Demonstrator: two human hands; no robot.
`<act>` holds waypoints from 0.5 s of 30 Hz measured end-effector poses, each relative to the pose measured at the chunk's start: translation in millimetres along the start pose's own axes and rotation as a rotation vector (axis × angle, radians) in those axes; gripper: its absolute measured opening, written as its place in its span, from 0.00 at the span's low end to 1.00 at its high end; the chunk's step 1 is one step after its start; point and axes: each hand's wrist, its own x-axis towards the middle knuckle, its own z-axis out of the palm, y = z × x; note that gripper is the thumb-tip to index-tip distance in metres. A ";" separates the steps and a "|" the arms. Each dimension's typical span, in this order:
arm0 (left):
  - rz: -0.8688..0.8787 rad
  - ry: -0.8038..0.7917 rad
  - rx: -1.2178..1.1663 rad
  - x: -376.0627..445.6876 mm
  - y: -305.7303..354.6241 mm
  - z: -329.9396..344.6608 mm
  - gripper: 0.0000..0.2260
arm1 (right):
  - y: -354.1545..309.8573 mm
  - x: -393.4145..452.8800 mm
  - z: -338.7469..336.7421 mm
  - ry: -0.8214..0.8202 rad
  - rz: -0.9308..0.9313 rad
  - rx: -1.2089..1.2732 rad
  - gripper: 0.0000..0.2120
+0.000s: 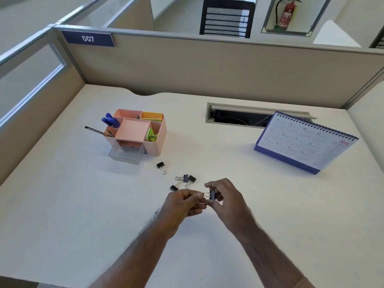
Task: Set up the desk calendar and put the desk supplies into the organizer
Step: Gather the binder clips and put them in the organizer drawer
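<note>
While both hands pinch one binder clip (212, 194), left hand (182, 204) holds its wire handles, right hand (225, 199) its body. Far-left partition sign (88, 39) reads "007"; calendar (305, 142) on the counter (228, 163) reads "2026".

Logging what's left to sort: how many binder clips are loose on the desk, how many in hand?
Binder clips loose on the desk: 4 (single clip; cluster of three)
Binder clip held by the left hand and right hand: 1 (held clip)
Total: 5

A blue sign (88, 39) on the partition wall behind the desk's far left corner reads "007" in white. The calendar (305, 142) near the desk's right edge shows "2026" in red — its smaller print is too small to read.
</note>
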 end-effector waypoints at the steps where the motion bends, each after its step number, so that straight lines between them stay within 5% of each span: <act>1: 0.001 0.011 -0.010 0.9 1.5 -3.0 0.08 | -1.6 0.3 0.3 -0.004 -0.010 -0.017 0.21; 7: 0.169 0.307 0.080 20.5 27.1 -56.7 0.04 | 10.2 -0.2 -8.4 0.021 0.098 0.006 0.21; 12: 0.399 0.810 0.669 37.7 74.2 -149.3 0.08 | 41.6 -10.6 -25.8 0.099 0.240 -0.031 0.15; 15: 0.479 0.981 1.028 44.4 94.3 -176.8 0.11 | 57.4 -17.3 -30.3 0.136 0.345 -0.123 0.14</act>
